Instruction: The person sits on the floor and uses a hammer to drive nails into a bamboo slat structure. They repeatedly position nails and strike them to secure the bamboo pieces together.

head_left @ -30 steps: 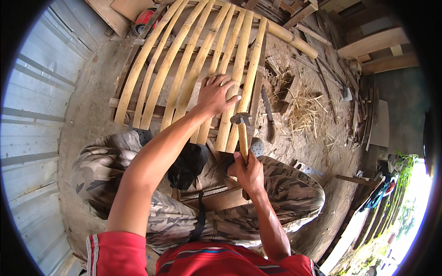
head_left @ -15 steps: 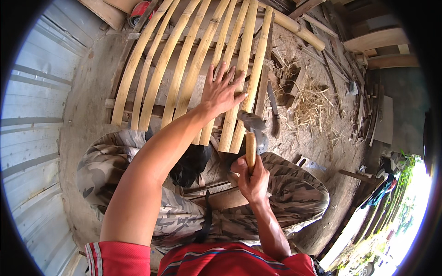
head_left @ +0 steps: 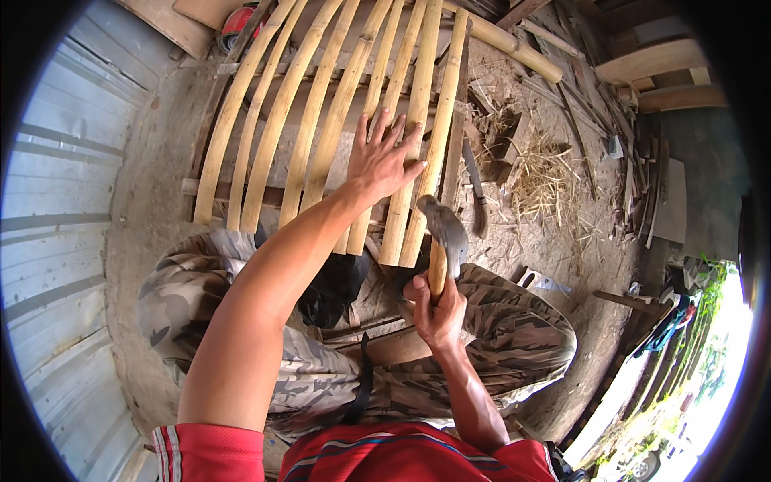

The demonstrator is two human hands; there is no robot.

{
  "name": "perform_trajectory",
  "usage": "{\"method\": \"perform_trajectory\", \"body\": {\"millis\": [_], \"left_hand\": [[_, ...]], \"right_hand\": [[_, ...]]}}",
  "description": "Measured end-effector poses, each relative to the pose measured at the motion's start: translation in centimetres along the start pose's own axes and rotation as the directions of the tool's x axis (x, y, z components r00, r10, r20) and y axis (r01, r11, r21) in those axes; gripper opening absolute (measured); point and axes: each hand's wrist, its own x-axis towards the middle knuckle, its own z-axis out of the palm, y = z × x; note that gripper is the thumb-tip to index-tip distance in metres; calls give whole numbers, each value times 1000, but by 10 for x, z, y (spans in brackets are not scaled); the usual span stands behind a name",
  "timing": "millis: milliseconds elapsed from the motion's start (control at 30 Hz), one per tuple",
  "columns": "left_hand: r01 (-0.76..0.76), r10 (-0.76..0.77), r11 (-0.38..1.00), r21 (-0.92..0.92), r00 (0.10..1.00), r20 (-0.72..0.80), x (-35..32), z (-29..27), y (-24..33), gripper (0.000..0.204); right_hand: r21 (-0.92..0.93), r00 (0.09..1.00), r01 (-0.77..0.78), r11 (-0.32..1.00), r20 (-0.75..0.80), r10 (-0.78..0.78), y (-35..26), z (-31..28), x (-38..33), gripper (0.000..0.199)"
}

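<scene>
Split bamboo slats (head_left: 283,132) lie side by side in front of me, resting across wooden crosspieces (head_left: 241,193). My left hand (head_left: 382,161) is laid flat on the slats toward the right, its fingers spread. In my right hand (head_left: 440,312) is a claw hammer (head_left: 446,229), gripped by its wooden handle with the fingers wrapped round it. The metal head is raised beside the near end of the rightmost slat (head_left: 438,145). Whether it touches the slat, I cannot tell.
Right of the slats lies a long dark blade (head_left: 475,181). Beyond it are a heap of straw-like shavings (head_left: 542,181) and a thick bamboo pole (head_left: 514,46). A corrugated metal wall (head_left: 68,217) stands at left. My legs in camouflage trousers (head_left: 514,337) are folded close by.
The hammer head has turned and tilted slightly in my right hand. My left hand stays on the slats. The whole view has shifted a little.
</scene>
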Motion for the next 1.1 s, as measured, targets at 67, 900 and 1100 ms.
{"method": "perform_trajectory", "body": {"millis": [67,900,1100], "left_hand": [[-13,13,1000,-3,1000,-4,2,-4,2,77],[-28,28,999,17,1000,7,2,-4,3,79],[-4,4,1000,-31,1000,-17,-2,-3,-1,77]], "right_hand": [[-128,984,-143,981,90,155,26,9,-1,25],[63,991,-133,989,-7,133,34,25,-8,27],[-76,976,-213,974,41,216,-7,1,7,29]]}}
